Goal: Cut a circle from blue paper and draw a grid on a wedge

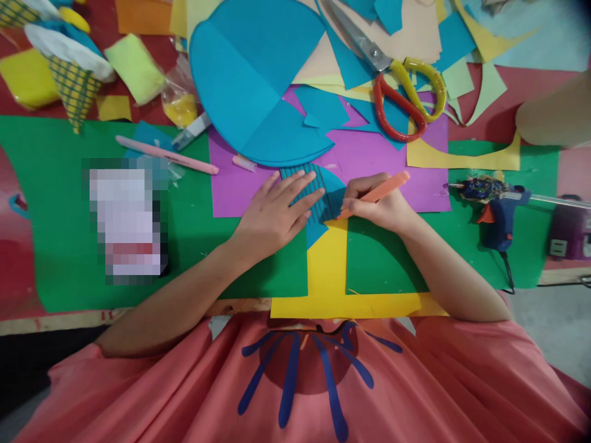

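A small blue piece of craft foam or paper (333, 184) with dark parallel lines lies in front of me. My left hand (277, 212) rests flat on its lined part, fingers stretched out and spread. In my right hand (381, 203) is an orange marker (390, 186), pinched between thumb and fingers, its tip down at the blue piece's right edge. Under the piece runs a yellow strip (327, 264), and a purple sheet (388, 166) lies just beyond. Large blue discs (258, 80), creased into sections, sit above my left hand.
Red-and-yellow-handled scissors (385, 74) lie on paper scraps at the back. A glue gun (498, 209) rests at right on the green sheet (383, 264). To the left are a pink marker (166, 154), a loose cap (244, 163) and a blurred-out rectangular object (127, 215).
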`<state>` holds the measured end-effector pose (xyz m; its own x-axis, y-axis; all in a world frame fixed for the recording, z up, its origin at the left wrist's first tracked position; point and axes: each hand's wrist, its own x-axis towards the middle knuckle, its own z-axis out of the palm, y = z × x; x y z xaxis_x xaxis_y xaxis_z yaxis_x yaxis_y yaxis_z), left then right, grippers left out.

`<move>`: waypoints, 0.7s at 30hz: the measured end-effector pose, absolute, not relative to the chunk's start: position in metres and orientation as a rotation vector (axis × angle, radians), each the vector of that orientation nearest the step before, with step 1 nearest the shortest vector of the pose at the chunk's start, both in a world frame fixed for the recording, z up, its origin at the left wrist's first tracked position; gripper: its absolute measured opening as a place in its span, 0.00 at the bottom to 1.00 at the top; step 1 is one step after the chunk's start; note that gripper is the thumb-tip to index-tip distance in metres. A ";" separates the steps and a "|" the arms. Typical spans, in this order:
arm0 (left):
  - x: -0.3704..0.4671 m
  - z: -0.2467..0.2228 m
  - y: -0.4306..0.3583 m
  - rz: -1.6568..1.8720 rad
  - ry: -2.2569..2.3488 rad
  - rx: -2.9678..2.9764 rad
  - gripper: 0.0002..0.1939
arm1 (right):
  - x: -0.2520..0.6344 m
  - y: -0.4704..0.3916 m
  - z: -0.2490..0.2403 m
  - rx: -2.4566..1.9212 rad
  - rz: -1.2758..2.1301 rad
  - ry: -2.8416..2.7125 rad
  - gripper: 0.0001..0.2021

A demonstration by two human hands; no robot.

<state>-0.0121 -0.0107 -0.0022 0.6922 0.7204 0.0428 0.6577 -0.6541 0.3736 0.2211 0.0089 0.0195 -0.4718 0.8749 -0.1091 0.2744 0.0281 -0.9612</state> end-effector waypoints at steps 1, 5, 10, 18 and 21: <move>-0.012 -0.002 -0.011 0.269 1.085 2.577 0.22 | 0.222 0.010 0.020 -1.173 1.478 -1.719 0.12; -0.012 -0.002 -0.011 0.266 1.090 2.588 0.22 | 0.223 0.011 0.020 -1.246 1.484 -1.483 0.12; -0.009 0.004 -0.014 0.296 1.023 2.627 0.21 | 0.222 0.011 0.013 -1.180 1.394 -1.340 0.15; -0.005 0.007 -0.019 0.309 0.820 2.732 0.20 | 0.216 0.009 0.018 -1.332 1.313 -1.421 0.12; -0.006 0.006 -0.019 0.385 0.787 2.792 0.19 | 0.214 0.008 0.018 -1.389 1.274 -1.481 0.14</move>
<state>-0.0060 -0.0189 0.0060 0.8228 0.5355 0.1905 0.4793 -0.8339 0.2738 0.2140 0.0078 0.0178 -0.1525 0.9815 -0.1156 0.2612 -0.0728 -0.9625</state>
